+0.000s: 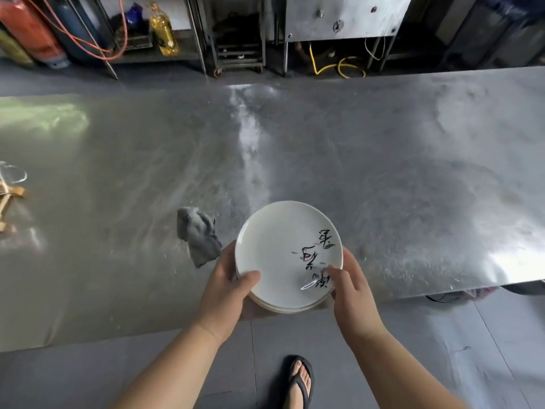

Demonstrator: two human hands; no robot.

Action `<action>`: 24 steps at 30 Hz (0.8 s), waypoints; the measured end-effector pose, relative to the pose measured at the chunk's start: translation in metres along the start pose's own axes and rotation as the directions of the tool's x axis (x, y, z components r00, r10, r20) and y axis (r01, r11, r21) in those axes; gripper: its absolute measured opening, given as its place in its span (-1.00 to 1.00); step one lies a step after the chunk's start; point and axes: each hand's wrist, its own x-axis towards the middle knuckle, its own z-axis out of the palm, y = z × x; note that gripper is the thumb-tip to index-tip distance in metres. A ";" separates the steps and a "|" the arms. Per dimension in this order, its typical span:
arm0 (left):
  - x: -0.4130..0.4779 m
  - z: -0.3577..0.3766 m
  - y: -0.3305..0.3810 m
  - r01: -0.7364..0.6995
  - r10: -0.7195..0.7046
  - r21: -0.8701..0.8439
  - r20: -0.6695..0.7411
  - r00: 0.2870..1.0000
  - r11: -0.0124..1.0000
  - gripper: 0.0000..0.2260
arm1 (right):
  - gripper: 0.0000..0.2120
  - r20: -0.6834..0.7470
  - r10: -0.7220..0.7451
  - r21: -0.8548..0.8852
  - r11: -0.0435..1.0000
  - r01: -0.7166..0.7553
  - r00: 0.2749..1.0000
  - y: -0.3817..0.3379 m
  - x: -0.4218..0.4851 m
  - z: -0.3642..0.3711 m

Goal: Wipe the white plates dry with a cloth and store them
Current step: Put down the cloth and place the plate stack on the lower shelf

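The left hand (pixel 224 287) grasped the left rim of a stack of white plates (pixel 280 249): its thumb (pixel 250 277) lay over the top plate's edge, and its fingers were hidden beneath the stack. The right hand (pixel 351 290) grasped the opposite rim, with its thumb (pixel 334 271) pressed on the black calligraphy of the top plate. The stack sat between the two hands, over the near edge of the steel table (pixel 383 172). A crumpled grey cloth (pixel 199 236) lay on the table just beyond the left fingers, touched by neither hand. With the cloth set down, the step in hand was judged to be storage, not wiping. No shelf or rack was identifiable. The next move called for a level two-handed carry, since glazed plates could slide.
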 end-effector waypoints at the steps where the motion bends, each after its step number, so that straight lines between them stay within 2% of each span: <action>1: -0.014 -0.011 0.003 -0.001 0.001 0.002 0.007 1.000 1.000 -0.47 | -0.49 0.019 -0.007 0.012 1.000 0.007 1.000 -0.001 -0.015 0.008; 4: -0.058 -0.047 0.010 -0.020 0.019 0.031 0.022 1.000 0.999 -0.44 | -0.48 0.067 -0.031 0.034 0.999 0.028 0.997 0.000 -0.060 0.033; 13: -0.172 -0.149 0.005 -0.040 0.031 0.089 0.099 0.995 0.995 -0.40 | -0.51 0.051 -0.035 0.095 0.995 0.030 0.998 0.031 -0.185 0.114; 18: -0.214 -0.188 -0.014 0.023 -0.028 0.091 0.057 0.998 0.996 -0.37 | -0.48 0.046 0.014 0.091 0.996 -0.018 0.999 0.057 -0.231 0.143; 24: -0.247 -0.201 -0.054 0.091 -0.089 0.090 -0.022 0.996 0.992 -0.37 | -0.50 0.110 0.078 0.061 0.994 -0.085 0.991 0.100 -0.249 0.149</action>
